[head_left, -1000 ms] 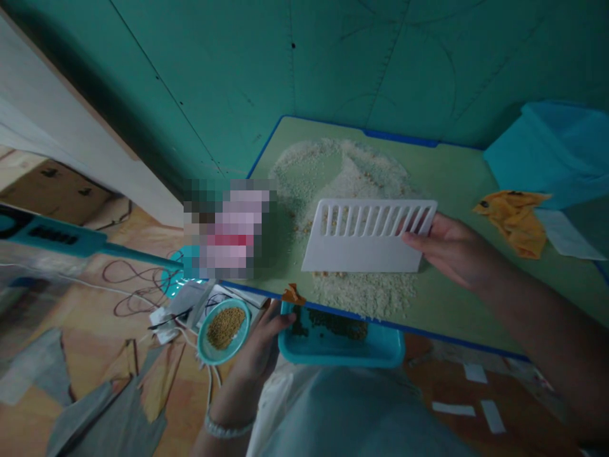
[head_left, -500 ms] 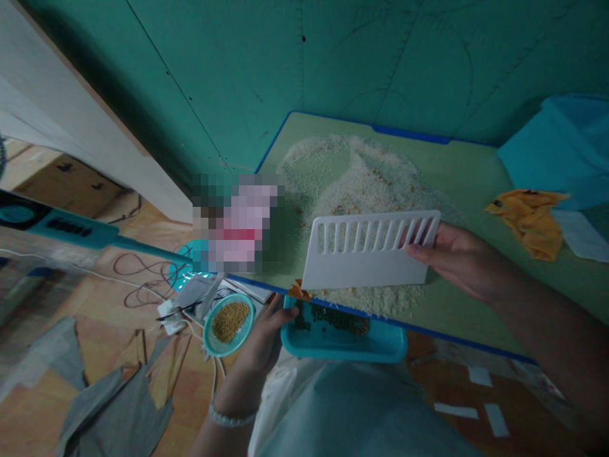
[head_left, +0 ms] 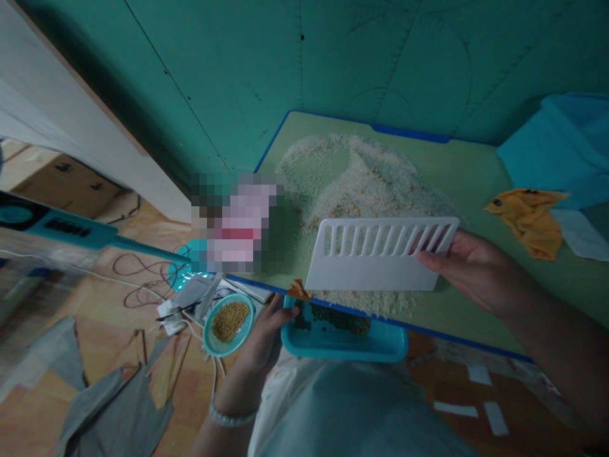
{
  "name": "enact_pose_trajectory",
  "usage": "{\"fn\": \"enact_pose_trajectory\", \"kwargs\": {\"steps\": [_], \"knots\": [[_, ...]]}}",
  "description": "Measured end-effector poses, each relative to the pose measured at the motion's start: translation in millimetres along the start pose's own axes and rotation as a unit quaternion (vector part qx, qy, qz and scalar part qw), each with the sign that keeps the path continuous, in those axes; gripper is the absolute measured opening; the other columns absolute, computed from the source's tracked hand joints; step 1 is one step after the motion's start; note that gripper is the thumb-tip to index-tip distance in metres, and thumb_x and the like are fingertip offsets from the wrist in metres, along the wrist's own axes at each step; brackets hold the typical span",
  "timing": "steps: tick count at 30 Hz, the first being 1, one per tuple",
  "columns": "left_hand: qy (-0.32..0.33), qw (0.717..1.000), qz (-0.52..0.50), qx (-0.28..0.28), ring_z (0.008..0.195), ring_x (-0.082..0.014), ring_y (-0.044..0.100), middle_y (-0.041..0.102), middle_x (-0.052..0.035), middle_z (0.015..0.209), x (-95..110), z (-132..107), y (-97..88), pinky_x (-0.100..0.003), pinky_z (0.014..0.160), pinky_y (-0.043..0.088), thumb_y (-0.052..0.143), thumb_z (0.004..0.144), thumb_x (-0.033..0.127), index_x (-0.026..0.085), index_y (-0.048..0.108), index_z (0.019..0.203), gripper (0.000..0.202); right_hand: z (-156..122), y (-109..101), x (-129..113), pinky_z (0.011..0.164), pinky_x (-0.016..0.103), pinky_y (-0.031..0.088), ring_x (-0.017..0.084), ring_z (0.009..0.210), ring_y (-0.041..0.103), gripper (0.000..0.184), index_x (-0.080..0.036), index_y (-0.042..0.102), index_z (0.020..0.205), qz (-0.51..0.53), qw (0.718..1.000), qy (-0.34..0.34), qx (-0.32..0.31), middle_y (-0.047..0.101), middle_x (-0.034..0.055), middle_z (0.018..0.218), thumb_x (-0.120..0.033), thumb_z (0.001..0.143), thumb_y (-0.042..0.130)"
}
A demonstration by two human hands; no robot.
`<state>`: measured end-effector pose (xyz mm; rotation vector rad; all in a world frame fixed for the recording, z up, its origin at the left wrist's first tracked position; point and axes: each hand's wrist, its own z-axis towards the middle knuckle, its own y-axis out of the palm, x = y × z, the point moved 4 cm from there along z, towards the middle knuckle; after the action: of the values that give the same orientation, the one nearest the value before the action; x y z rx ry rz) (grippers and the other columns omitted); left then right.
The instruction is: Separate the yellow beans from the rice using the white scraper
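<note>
Green wall behind a pale, blue-edged table. A heap of white grain flecked with yellow kernels lies left of and beyond the right hand, the nearer of the two. That hand pinches the right end of a white slotted scraper, whose long axis runs roughly along the table's near edge; grain shows on both sides of it. Whether its lower edge touches the tabletop is unclear. Below that edge, the left hand grips the left rim of a turquoise tray, thumb inside.
</note>
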<state>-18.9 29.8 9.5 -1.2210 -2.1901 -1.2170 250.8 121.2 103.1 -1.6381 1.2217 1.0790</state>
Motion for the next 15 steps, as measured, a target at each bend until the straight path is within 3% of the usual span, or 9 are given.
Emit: {"fn": "enact_pose_trajectory", "kwargs": {"steps": [7,15], "knots": [[-0.004,1.000,0.013,-0.004,0.069,-0.0225,0.068,0.074,0.0006,0.067,-1.1,0.6,1.4,-0.031,0.068,0.049,0.073,0.067,0.021,0.021,0.073,0.083,0.015,-7.9,-0.2,2.7,0.081,0.036,0.055,0.024,0.090,0.070,0.024,-0.033,0.076,0.084,0.019,1.000,0.012,0.004,0.078,-0.0003,0.087,-0.047,0.065,0.082],[0.003,1.000,-0.001,0.015,0.089,-0.0274,0.070,0.077,-0.0015,0.080,-0.2,0.1,1.1,-0.031,0.073,0.051,0.074,0.065,0.017,0.021,0.072,0.087,0.022,-14.7,-7.9,8.8,0.072,0.029,0.055,0.020,0.081,0.071,0.029,-0.033,0.077,0.082,0.002,1.000,0.019,0.021,0.079,0.0003,0.085,-0.050,0.060,0.083]]}}
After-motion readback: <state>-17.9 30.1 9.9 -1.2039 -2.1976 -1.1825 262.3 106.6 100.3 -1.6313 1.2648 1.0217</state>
